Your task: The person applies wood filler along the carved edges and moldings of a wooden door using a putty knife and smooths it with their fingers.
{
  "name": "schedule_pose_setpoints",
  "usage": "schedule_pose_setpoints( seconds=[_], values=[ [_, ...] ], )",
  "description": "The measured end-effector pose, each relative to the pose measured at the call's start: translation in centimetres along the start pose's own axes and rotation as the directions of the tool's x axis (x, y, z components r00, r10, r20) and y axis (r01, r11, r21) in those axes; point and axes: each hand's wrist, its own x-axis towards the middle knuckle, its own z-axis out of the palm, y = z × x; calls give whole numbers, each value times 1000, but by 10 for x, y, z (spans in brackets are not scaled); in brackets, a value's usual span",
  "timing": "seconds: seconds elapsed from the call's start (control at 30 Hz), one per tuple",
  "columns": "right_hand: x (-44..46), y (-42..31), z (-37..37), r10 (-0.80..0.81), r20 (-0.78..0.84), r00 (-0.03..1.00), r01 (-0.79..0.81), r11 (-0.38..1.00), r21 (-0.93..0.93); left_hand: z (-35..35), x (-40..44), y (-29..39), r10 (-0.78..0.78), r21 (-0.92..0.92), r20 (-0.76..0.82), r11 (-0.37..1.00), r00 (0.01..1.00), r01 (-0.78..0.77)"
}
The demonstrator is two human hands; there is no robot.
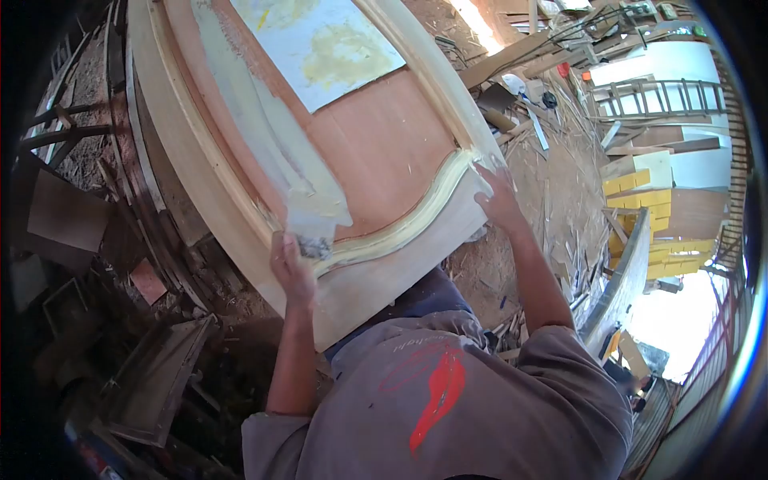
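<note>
A large wooden panel (392,180) with a raised curved moulding (416,212) lies tilted in front of me. My left hand (294,268) grips a flat, pale scraper (312,240) with dark smudges, over the moulding's lower left corner. Pale putty (292,160) is spread in a long band along the panel's left side, up from the scraper. Nearer the right edge, my right hand (500,198) rests on the panel beside the moulding's corner, fingers apart. A white sheet smeared with yellowish putty (340,60) lies on the panel's upper part.
Wood scraps and offcuts (544,160) litter the ground at right. Yellow pieces (656,216) and a wooden ladder (660,98) lie farther right. A long board (628,276) stands near my right elbow. Dark frames (156,380) and curved wooden strips (132,160) are at left.
</note>
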Motion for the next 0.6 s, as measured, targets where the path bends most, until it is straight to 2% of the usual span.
schedule_pose_setpoints(
  seconds=[0.1,0.23,0.33,0.4,0.5,0.6],
  values=[
    [56,42,3,-140,-32,990,138,989,-45,56,22,-43,63,94,63,993,996,-68],
    [109,65,-13,-125,209,970,104,989,109,132,49,-63,139,351,48,925,989,-147],
    [118,81,-27,-125,327,937,77,985,155,174,66,-102,237,370,-41,906,971,-206],
    [119,87,-39,-107,400,910,44,985,164,189,73,-120,240,418,-117,892,964,-171],
    [125,92,-56,-80,549,832,48,996,72,201,77,-135,405,593,-120,761,906,-262],
    [129,103,-58,-114,623,774,83,993,79,203,77,-141,375,627,-170,755,911,-194]
  ],
)
